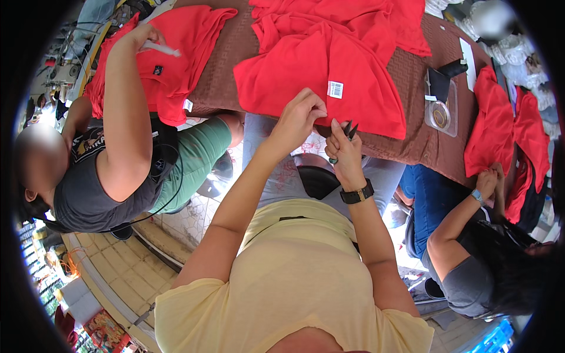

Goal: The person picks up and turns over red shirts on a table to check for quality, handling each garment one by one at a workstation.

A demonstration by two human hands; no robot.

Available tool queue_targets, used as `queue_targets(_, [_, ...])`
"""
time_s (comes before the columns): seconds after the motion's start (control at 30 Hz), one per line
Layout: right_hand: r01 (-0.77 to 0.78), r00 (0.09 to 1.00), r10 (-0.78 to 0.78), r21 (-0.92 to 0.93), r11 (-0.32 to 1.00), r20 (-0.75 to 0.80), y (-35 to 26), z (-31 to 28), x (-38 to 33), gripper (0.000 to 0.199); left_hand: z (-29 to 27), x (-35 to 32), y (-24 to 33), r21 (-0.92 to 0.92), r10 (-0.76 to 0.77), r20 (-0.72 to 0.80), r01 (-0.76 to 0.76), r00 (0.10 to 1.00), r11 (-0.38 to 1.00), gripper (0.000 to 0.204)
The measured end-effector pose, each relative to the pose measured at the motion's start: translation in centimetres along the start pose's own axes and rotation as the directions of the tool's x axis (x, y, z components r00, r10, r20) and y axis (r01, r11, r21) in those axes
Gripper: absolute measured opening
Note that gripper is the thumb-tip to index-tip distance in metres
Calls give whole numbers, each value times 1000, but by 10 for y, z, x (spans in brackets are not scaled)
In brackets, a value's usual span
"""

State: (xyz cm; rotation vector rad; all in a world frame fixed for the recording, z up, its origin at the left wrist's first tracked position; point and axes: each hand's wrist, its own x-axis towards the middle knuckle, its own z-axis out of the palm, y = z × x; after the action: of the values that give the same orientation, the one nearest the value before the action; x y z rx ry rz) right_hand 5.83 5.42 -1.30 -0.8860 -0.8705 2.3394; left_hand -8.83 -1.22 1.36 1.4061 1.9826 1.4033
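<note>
In front of me a red garment (294, 76) lies spread on the table, a white tag (335, 89) showing near its close edge. My left hand (297, 117) is closed in a pinch over that edge; what sits between the fingertips is too small to make out. Just to its right, my right hand (346, 153) grips small dark thread snips (351, 129), blades pointing up and away from me. The thumb and forefinger of this hand are close to the garment's edge. A dark watch is on my right wrist.
A brown cloth covers the table (218, 76). On the left a person holds a white tool (162, 48) over red garments (194, 35). To the right, a clear plastic box (441, 112) holds small items, and another person handles a red garment (489, 129).
</note>
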Motion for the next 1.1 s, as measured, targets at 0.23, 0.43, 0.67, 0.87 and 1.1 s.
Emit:
queue_targets(0.23, [-23,1000,23,-19,1000,20,-2,-1,-4,22,15,-28,-1,-274,-229,-24,214,973,938,12])
queue_targets(0.43, [-50,999,52,-60,997,17,-6,2,-11,21,27,-28,3,-235,-207,-238,151,949,960,7])
queue_targets(0.67, [-183,983,181,-344,921,-41,-32,21,-31,26,26,-34,-7,-407,-344,-186,246,920,880,9])
queue_targets(0.87, [-70,993,54,-152,986,-106,-11,8,-13,25,18,-25,20,-166,-166,-255,127,953,978,9])
queue_targets(1.1, [59,993,-59,-9,998,-104,-1,12,-5,24,18,-4,2,-37,34,-128,-39,991,999,4])
